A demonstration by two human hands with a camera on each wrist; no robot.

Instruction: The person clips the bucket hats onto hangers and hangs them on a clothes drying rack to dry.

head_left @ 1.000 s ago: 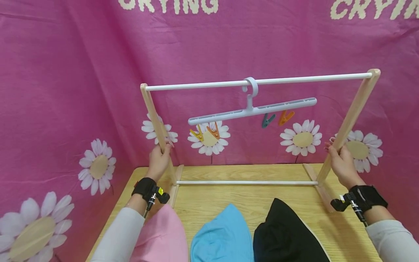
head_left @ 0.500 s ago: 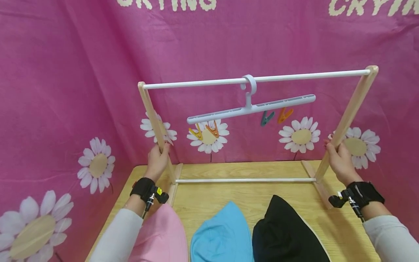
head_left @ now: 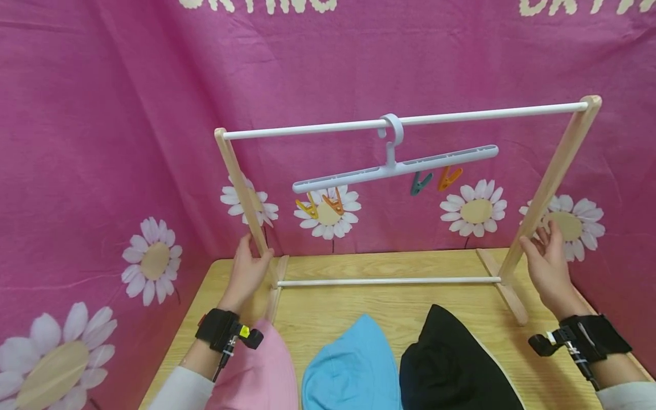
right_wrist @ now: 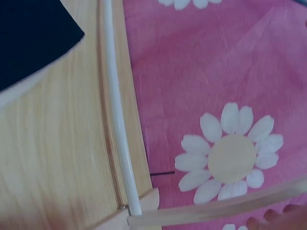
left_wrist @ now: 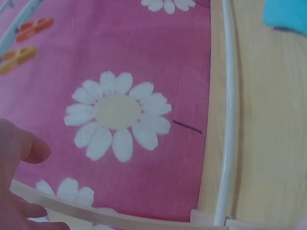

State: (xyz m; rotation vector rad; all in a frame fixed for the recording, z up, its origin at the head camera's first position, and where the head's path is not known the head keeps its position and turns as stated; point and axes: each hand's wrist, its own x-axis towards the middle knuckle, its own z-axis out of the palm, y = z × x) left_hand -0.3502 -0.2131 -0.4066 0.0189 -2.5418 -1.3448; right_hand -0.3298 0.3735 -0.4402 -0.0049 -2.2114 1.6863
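A small garment rack with wooden side posts (head_left: 553,165) and white rods stands at the back of the table. From its top rod (head_left: 476,115) hangs a grey-white hanger (head_left: 392,169), slightly tilted. Yellow, orange and teal clips (head_left: 419,184) dangle under it. My left hand (head_left: 245,274) is beside the lower left post, fingers loosened, thumb and fingers on either side of it; in the left wrist view the thumb (left_wrist: 36,148) stands apart from the wood. At the lower right post my right hand (head_left: 550,276) has its fingers spread, not wrapped round it.
Near the front edge of the wooden table (head_left: 328,302) lie a pink hat (head_left: 266,370), a light blue hat (head_left: 353,364) and a black hat (head_left: 451,359). Behind hangs a magenta cloth (head_left: 128,114) with printed daisies. The rack's lower rod (head_left: 389,282) runs low across the table.
Both hands have let go of the rack posts, moved slightly lower and outward, and their fingers have opened. The rack has hardly moved, and the hats lie as before.
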